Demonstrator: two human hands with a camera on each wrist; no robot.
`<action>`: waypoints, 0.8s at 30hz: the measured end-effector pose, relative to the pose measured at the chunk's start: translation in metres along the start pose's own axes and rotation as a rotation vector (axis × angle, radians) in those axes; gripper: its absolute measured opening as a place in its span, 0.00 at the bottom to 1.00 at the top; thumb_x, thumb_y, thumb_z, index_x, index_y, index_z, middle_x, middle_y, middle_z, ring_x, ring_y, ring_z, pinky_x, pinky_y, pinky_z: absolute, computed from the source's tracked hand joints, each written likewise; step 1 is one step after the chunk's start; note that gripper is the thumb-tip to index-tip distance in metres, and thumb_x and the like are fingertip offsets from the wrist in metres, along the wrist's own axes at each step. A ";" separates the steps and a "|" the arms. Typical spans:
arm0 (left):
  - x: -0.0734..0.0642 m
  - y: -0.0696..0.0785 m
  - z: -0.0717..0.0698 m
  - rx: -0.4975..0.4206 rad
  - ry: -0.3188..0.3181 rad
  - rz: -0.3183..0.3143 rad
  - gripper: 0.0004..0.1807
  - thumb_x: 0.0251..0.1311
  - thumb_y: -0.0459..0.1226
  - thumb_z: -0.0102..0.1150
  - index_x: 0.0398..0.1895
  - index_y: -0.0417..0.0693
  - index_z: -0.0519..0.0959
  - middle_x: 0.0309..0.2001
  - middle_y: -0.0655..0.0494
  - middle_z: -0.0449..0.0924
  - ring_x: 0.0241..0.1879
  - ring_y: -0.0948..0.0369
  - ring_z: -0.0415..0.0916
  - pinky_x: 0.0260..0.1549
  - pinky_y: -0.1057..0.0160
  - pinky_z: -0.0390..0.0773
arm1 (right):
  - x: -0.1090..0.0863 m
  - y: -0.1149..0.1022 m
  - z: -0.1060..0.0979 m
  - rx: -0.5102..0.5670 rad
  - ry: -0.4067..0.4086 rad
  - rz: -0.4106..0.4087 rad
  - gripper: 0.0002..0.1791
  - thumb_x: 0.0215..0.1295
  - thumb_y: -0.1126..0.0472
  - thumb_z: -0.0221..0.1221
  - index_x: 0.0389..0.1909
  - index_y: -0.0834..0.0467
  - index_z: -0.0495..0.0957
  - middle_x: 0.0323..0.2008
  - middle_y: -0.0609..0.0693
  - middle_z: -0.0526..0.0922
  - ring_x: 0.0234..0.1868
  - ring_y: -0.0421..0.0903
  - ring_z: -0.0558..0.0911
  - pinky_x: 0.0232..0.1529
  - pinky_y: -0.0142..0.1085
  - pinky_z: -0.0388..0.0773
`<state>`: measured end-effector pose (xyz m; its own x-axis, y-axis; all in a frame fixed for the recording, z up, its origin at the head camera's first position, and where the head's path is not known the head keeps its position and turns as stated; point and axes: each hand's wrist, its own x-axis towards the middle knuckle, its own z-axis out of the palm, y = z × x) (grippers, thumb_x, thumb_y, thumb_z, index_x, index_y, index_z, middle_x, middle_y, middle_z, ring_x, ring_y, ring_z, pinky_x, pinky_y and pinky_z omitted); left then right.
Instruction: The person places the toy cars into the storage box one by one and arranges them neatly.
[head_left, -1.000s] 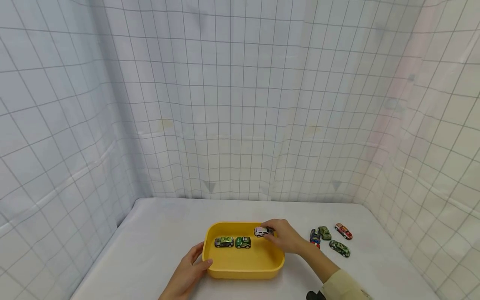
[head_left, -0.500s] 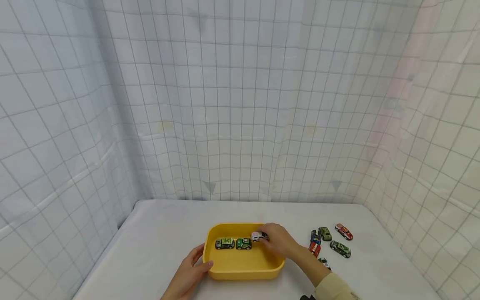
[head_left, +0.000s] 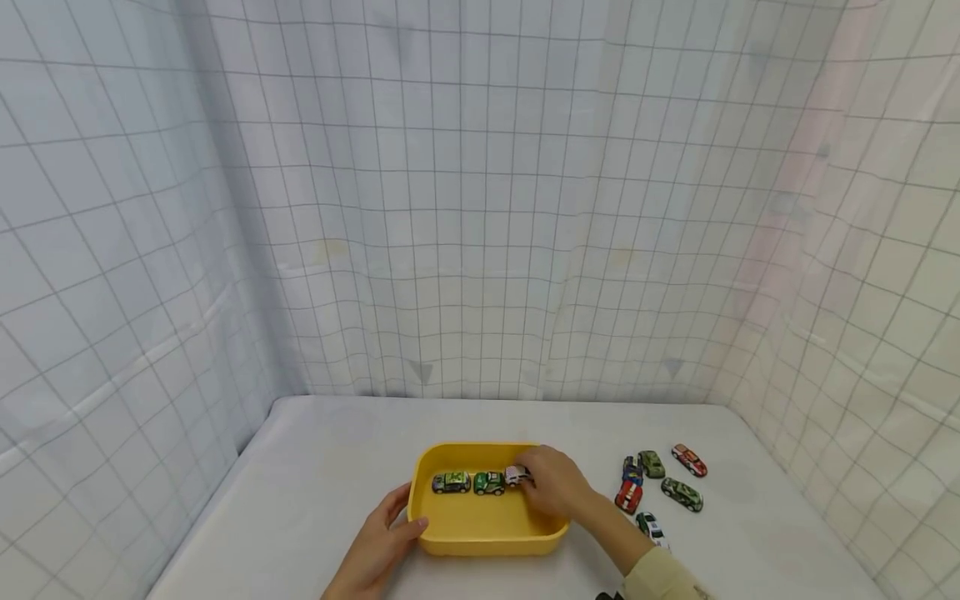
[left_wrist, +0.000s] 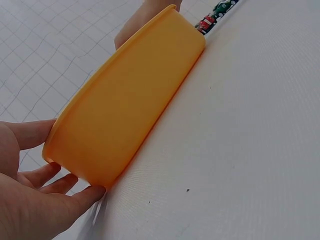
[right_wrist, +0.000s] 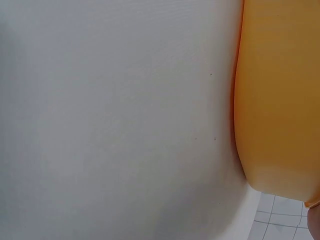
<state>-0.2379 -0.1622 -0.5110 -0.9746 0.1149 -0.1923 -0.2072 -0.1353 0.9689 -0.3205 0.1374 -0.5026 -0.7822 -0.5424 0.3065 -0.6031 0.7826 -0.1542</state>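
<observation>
A yellow plastic tray [head_left: 491,547] with raised walls rests on the white tabletop. My left hand [head_left: 377,546] grips its left side, thumb over the rim; the left wrist view shows the fingers against the outer wall [left_wrist: 125,100]. Inside, a green-and-grey toy car [head_left: 451,482] and a green toy car [head_left: 489,483] stand in a row. My right hand [head_left: 555,483] reaches over the right side and pinches a white toy car [head_left: 517,475] at the row's right end, partly covering it. The right wrist view shows mostly tabletop and the tray's outer wall [right_wrist: 280,100].
Right of the tray lie several more toy cars: blue [head_left: 632,471], red [head_left: 628,497], green [head_left: 651,464], camouflage green [head_left: 682,494], red-and-orange [head_left: 688,460] and white-and-green [head_left: 651,529]. White grid-patterned curtains [head_left: 480,208] close off the back and both sides.
My right hand has moved the white toy car left and down, close beside the green one. The left hand keeps its grip on the tray. The white-and-green car by the right forearm is now visible.
</observation>
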 end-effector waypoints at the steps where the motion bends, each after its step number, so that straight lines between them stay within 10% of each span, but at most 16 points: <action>1: 0.001 0.000 0.000 -0.001 -0.001 0.000 0.44 0.69 0.29 0.64 0.80 0.32 0.49 0.79 0.27 0.38 0.75 0.35 0.52 0.68 0.42 0.67 | 0.000 0.000 0.000 -0.005 -0.003 0.001 0.09 0.65 0.63 0.68 0.45 0.57 0.86 0.40 0.46 0.86 0.44 0.46 0.83 0.50 0.44 0.83; 24: -0.001 0.000 0.001 -0.008 0.006 0.011 0.42 0.68 0.28 0.64 0.79 0.30 0.52 0.79 0.26 0.40 0.74 0.35 0.54 0.68 0.42 0.68 | 0.005 0.008 -0.009 0.250 -0.015 -0.016 0.12 0.69 0.62 0.67 0.49 0.63 0.87 0.46 0.51 0.89 0.49 0.49 0.86 0.53 0.47 0.84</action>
<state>-0.2369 -0.1610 -0.5109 -0.9774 0.1077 -0.1822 -0.1967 -0.1442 0.9698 -0.3276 0.1440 -0.4941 -0.7736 -0.5596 0.2974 -0.6336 0.6751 -0.3777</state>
